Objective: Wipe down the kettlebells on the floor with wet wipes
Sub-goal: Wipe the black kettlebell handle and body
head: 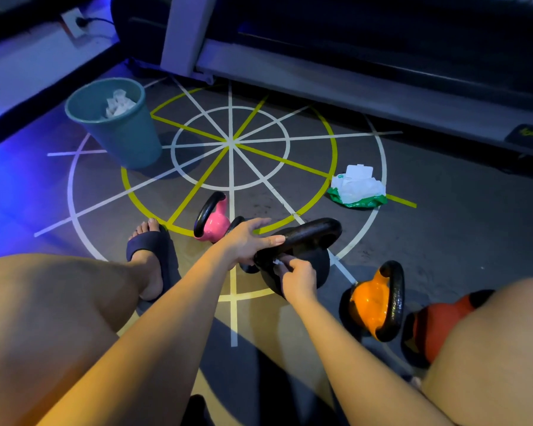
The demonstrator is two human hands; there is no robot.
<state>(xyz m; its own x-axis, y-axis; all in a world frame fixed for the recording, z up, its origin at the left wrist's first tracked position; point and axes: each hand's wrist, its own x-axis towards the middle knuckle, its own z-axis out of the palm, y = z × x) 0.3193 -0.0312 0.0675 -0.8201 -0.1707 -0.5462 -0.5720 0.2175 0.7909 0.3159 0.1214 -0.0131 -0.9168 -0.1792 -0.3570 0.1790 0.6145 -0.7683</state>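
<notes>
Black kettlebell [305,250] sits on the floor directly in front of me, tilted, on the painted circle markings. My left hand [246,241] rests on its handle, thumb stretched along the bar and fingers loosely spread over the far side. My right hand [297,276] is pinched shut on a small white wet wipe [277,262], pressing it against the base of the handle.

Containers:
- Teal bin [120,130], upright, far left on the floor; crumpled white wipes lie inside, count not readable.
- Wipes pack [357,189], green and white, lying flat to the right of the circle, flap lifted, white sheets showing at the opening.

Other kettlebells: pink kettlebell [213,221] just behind my left hand; orange kettlebell [374,302] to the right of the black one; red kettlebell [440,321] beside it, partly hidden by my right knee.
</notes>
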